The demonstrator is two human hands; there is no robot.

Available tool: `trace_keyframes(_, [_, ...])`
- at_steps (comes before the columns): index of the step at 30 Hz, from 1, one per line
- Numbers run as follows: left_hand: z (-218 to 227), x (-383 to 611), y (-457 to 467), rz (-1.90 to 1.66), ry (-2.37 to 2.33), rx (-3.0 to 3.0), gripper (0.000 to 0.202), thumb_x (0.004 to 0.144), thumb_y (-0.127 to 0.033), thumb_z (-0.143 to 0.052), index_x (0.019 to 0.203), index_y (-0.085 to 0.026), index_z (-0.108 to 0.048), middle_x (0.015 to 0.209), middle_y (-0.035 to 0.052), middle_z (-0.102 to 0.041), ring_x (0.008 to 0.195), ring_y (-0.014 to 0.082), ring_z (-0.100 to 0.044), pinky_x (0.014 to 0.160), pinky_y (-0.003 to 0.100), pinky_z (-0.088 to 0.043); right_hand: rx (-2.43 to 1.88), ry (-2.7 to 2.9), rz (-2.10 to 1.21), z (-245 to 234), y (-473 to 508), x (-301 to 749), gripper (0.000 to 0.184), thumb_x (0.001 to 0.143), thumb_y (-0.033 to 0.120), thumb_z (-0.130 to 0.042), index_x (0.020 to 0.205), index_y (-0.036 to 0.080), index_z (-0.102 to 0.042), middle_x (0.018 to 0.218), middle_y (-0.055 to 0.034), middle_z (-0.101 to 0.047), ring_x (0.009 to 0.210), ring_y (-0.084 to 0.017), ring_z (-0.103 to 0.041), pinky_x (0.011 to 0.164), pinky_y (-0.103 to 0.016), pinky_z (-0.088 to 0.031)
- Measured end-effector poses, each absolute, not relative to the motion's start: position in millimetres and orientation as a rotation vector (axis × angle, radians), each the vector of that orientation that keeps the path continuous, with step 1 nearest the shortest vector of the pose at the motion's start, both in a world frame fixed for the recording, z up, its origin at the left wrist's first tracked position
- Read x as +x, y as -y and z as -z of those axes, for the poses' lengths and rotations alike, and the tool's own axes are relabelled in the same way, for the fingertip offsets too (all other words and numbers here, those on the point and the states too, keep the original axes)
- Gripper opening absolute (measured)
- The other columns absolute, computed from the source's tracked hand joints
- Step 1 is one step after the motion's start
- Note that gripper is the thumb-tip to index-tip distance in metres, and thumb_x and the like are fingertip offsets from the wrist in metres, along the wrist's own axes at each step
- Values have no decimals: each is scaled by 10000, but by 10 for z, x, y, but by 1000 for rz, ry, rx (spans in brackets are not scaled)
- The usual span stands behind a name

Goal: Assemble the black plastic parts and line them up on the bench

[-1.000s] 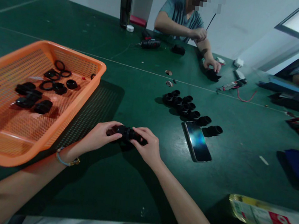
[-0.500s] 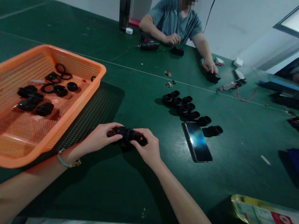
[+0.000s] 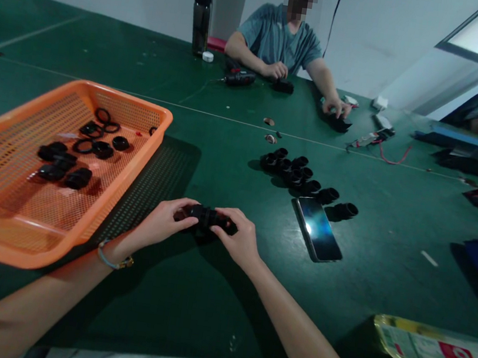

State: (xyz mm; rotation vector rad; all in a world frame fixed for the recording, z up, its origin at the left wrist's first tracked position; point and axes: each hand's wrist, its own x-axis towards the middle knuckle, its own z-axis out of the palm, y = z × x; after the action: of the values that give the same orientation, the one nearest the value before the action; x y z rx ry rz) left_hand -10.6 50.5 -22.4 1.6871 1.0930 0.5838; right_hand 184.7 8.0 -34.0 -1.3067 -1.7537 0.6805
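Observation:
Both my hands meet over the green table [image 3: 205, 293] at a black plastic fitting [image 3: 206, 217]. My left hand [image 3: 164, 222] pinches its left end and my right hand [image 3: 237, 237] grips its right end, fingers curled round it. An orange mesh basket [image 3: 98, 200] to my left holds several black rings and fittings [image 3: 76, 153]. A cluster of black fittings [image 3: 297, 175] lies beyond my hands, next to a phone [image 3: 318, 229] lying flat.
A person sits across the table with hands on dark parts, a power screwdriver [image 3: 239, 77] and a dark bottle [image 3: 200, 18] nearby. Another person is at the far right. A yellow and red packet [image 3: 437, 352] lies at the near right edge. Cables and dark items sit right.
My hands stay on the black fitting with hardly any movement. The view has tilted slightly, so the basket and table sit lower. The person opposite has brought both hands down to the table.

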Motion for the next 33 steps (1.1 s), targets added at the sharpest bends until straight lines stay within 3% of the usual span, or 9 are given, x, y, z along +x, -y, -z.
trace_keyframes(17, [222, -113, -508, -579, -1093, 1690, 416, 713, -390, -568, 1021, -111, -593, 879, 88, -656, 678, 186, -601, 603, 297, -503, -1335, 1703, -694, 354, -84, 1848, 410, 675, 83, -666, 1063, 212, -629, 907, -46, -687, 753, -159, -619, 653, -297, -518])
trace_keyframes(22, [218, -111, -508, -580, -1085, 1689, 394, 718, -374, -568, 1014, -115, -594, 905, 90, -663, 669, 180, -606, 600, 295, -505, -1312, 1728, -707, 332, -84, 1845, 298, 693, 89, -654, 967, 203, -653, 919, -52, -685, 796, -167, -622, 670, -298, -518])
trace_keyframes(33, [235, -122, -505, -600, -1084, 1680, 367, 729, -356, -581, 1020, -133, -602, 918, 83, -673, 687, 184, -623, 600, 294, -526, -1331, 1727, -712, 338, -89, 1845, 287, 710, 119, -661, 981, 213, -665, 906, -54, -688, 789, -170, -623, 679, -307, -517])
